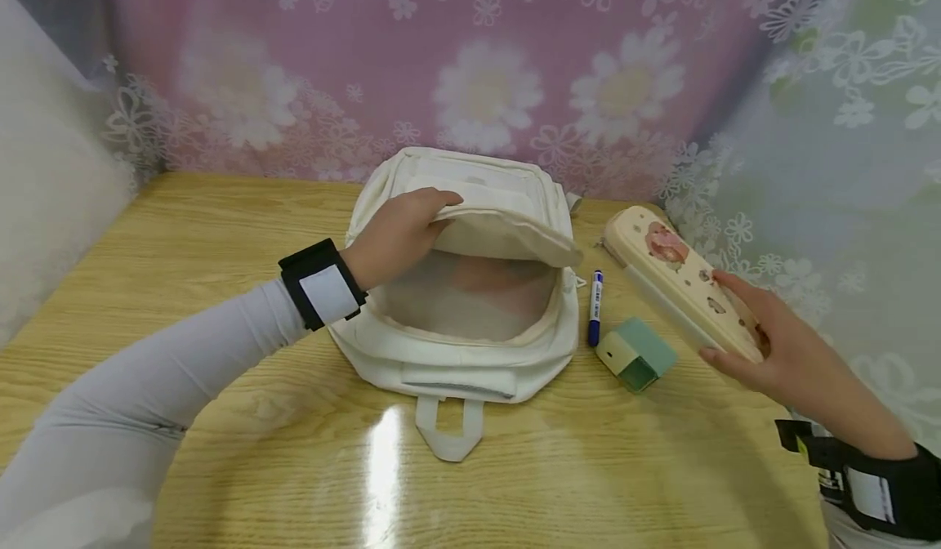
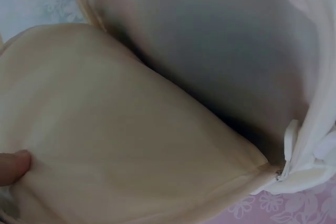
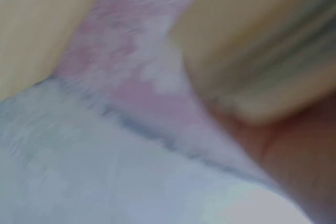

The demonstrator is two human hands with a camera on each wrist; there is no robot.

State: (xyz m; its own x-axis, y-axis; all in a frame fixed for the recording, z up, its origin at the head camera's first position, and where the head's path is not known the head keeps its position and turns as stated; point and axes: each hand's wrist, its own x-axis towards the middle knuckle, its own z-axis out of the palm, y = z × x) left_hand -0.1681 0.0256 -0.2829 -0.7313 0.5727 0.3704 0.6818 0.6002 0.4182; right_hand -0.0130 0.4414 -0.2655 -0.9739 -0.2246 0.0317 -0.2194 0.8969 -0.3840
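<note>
A white backpack (image 1: pixel 448 369) lies on the table with its main compartment unzipped. My left hand (image 1: pixel 400 234) pinches the edge of its front flap (image 1: pixel 507 234) and holds it raised; in the left wrist view the thumb presses on the flap's beige lining (image 2: pixel 121 124). To the right of the bag, my right hand (image 1: pixel 772 345) grips one end of a cream pencil case (image 1: pixel 684 275) printed with a pink figure and small spots. The case is tilted and held above the table. The right wrist view is blurred, with part of the pencil case (image 3: pixel 252 45) showing against the palm.
Right of the backpack, a blue-and-white marker (image 1: pixel 595 308) lies on the wooden table (image 1: pixel 279 443). Close by sits a small green and cream box (image 1: pixel 638 353). Flowered pink curtain (image 1: pixel 382 67) hangs behind the table, with pale cloth at both sides.
</note>
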